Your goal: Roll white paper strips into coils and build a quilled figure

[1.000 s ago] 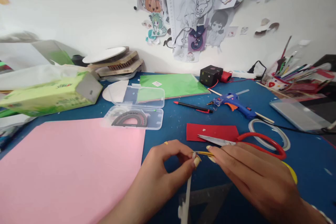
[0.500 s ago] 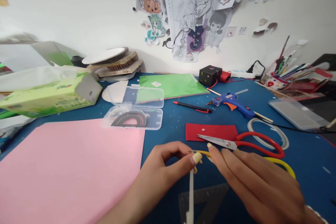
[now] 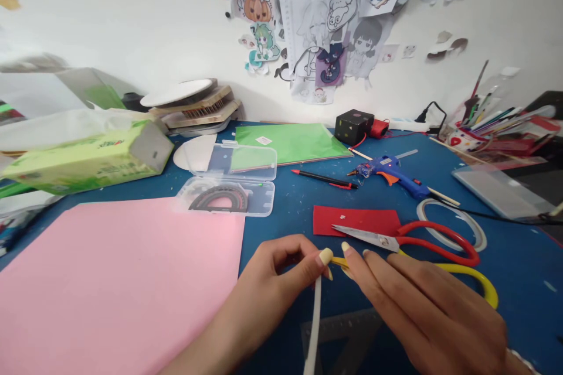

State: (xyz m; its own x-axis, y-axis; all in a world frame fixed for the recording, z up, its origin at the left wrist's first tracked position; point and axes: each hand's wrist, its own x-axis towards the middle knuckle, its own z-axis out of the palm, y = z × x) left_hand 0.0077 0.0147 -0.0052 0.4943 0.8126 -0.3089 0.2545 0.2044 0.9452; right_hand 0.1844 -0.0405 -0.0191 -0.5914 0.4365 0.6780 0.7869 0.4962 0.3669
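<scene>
My left hand (image 3: 281, 281) is closed in a pinch, with a thin white strip (image 3: 314, 322) hanging down from its fingers. A narrow yellow strip (image 3: 338, 261) spans the short gap between my two hands. My right hand (image 3: 426, 304) has its fingers together, with the fingertips at the other end of the yellow strip; its thumb is hidden. Just beyond lie scissors (image 3: 387, 242) with one red and one yellow handle, partly covered by my right hand. Their blades rest over a red piece (image 3: 356, 220). A clear set square (image 3: 347, 334) lies below my hands.
Pink paper (image 3: 132, 269) covers the left side. Behind it are a clear case (image 3: 264, 205) with a protractor, a tissue pack (image 3: 88, 158) and green sheets (image 3: 290, 140). A pen (image 3: 325, 179), blue glue gun (image 3: 396, 176) and tape roll (image 3: 477, 231) lie to the right.
The view has shifted slightly. My hands have drawn a little apart, showing the yellow strip between them. The white strip's lower end has swung to the left.
</scene>
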